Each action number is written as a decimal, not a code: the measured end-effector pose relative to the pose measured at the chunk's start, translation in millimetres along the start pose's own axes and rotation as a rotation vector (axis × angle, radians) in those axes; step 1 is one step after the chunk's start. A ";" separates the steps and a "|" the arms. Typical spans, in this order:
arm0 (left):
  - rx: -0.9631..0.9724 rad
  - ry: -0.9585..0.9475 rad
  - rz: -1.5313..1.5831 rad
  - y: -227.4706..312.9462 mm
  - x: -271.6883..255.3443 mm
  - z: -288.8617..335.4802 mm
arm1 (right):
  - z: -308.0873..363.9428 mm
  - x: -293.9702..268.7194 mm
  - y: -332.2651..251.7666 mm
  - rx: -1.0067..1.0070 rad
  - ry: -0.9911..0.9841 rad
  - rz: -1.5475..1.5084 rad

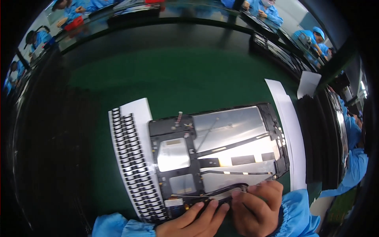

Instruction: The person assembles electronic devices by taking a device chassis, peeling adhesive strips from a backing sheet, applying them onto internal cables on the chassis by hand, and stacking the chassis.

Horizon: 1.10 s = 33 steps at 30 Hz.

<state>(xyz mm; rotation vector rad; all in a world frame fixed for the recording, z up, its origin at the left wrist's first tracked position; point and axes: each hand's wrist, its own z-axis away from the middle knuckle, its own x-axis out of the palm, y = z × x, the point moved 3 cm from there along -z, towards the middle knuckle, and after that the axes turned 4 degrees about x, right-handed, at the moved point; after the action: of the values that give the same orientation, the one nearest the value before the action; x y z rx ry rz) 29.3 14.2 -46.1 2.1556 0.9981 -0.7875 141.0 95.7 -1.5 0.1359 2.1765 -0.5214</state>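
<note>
An opened tablet-like device [221, 118] lies at a slight tilt on the green mat, its silver plates and black inner frame facing up. Along its near edge rest the outstretched fingers of my left hand [193, 221], pressing lightly by a thin grey wire [187, 196]. My right hand [256, 209] is closed at the near right part of the device, thumb and fingertips pinching a thin black cable [225, 191] that loops there. The exact grip point is partly hidden by the fingers. Two black flat strips [225, 149] run across the silver area.
Left of the device is a white sheet with rows of small black-and-white pieces [136, 166]. White paper sheets [290, 130] lie at its right. Stacked black panels [335, 138] stand beyond. Across the bench, several people in blue [268, 14] work near red bins [74, 23].
</note>
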 end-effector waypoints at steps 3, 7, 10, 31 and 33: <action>0.132 -0.190 -0.039 3.9 -19.7 -17.4 | 0.1 -13.2 -11.4 -0.039 -0.061 0.159; 0.050 -0.239 0.099 -3.7 -30.9 -7.7 | -16.2 -16.3 -14.6 -0.127 -0.147 0.109; 0.048 -0.053 0.066 -13.1 -56.9 -13.0 | -40.5 -13.9 -9.8 0.094 -0.205 0.053; -0.467 -0.239 -0.359 -52.7 -33.8 11.5 | -158.0 131.5 2.5 0.385 -0.145 0.106; -0.453 -0.242 -0.341 -49.7 -31.9 10.0 | -157.0 129.2 6.3 0.340 -0.108 0.079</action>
<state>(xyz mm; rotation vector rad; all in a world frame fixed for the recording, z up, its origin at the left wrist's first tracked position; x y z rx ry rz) -30.4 18.7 -43.5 1.4904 1.2889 -0.8555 -52.6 155.2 -20.7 0.3671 1.9542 -0.8307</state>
